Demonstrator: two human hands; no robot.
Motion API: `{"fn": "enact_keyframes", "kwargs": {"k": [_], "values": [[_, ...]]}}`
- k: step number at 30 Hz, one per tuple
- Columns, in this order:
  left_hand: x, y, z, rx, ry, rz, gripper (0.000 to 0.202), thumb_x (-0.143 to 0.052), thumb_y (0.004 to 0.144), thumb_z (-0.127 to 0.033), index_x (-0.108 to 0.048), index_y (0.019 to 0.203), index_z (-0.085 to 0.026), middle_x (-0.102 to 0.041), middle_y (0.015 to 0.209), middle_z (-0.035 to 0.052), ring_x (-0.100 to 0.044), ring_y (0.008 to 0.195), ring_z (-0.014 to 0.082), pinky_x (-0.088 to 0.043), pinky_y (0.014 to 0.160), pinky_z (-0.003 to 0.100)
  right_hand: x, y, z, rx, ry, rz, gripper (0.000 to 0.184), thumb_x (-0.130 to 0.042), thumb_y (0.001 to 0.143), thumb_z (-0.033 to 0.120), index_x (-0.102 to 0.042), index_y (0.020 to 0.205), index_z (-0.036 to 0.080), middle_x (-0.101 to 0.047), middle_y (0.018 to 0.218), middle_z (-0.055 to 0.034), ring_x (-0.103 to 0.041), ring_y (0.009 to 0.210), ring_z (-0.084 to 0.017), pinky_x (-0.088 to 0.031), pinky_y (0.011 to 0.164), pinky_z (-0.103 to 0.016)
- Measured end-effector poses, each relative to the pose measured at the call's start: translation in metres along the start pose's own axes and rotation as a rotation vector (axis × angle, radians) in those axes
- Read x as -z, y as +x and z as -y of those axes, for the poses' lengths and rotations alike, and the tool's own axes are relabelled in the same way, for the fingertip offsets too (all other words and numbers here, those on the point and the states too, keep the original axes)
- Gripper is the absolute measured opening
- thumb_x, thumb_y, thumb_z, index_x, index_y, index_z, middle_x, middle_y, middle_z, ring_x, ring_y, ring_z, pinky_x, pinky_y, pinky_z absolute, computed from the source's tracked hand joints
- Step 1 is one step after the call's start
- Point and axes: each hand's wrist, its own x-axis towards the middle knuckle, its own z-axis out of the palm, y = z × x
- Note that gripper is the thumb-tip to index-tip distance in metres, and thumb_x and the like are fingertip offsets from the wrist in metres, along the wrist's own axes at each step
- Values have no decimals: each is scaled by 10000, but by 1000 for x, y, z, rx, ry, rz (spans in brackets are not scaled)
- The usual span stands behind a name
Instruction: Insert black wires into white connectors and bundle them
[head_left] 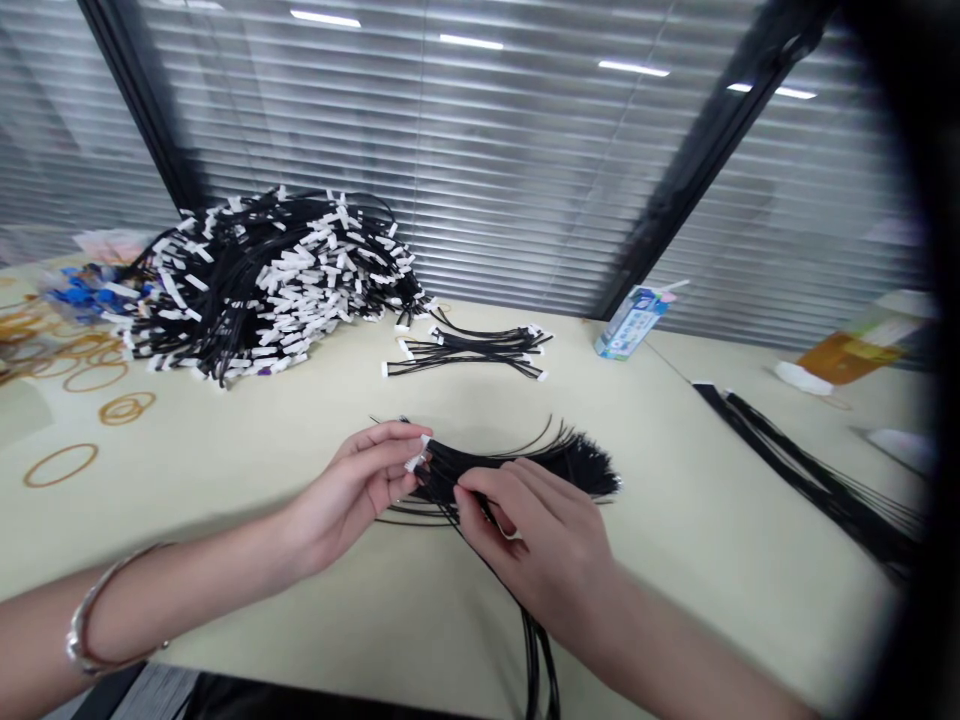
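Note:
My left hand (pixel 360 490) pinches the white-tipped end of a bundle of thin black wires (pixel 555 460) lying on the pale table (pixel 262 480). Close beside it, my right hand (pixel 536 545) has its fingers closed round the same bundle, and some wires trail from under it toward the table's near edge. The far end of the bundle fans out to the right of my hands. A silver bracelet (pixel 90 625) sits on my left wrist.
A large heap of black wires with white connectors (pixel 262 280) stands at the back left. A small wire set (pixel 472 350) lies behind my hands. Rubber bands (pixel 82 400) lie at the left, a small carton (pixel 634 320) and long black wires (pixel 817 480) at the right.

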Motion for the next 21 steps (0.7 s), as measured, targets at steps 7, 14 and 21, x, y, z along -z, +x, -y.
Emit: {"fn": "enact_keyframes", "kwargs": {"k": [7,14,21], "values": [[3,1,0,-16,-17,29,141,-700,758,-112,-692,896,-142,-645,818,21,-607,729,83,-514,649,138,3,0,2,12,-41,-25,51,-573,817,107,-566,808,157,-472,608,40,-384,549,-78,-325,545,-250],[3,1,0,-1,-13,34,171,-704,758,-123,-686,928,-132,-634,829,29,-596,722,81,-508,627,141,5,1,2,82,-149,-51,38,-580,823,119,-568,814,155,-492,577,52,-407,499,-64,-324,509,-240],[2,1,0,-9,-12,35,167,-711,751,-129,-689,916,-136,-641,830,29,-605,740,87,-498,625,134,6,1,1,101,-161,-49,36,-583,824,122,-567,809,151,-509,579,44,-431,501,-68,-347,515,-238]]}}
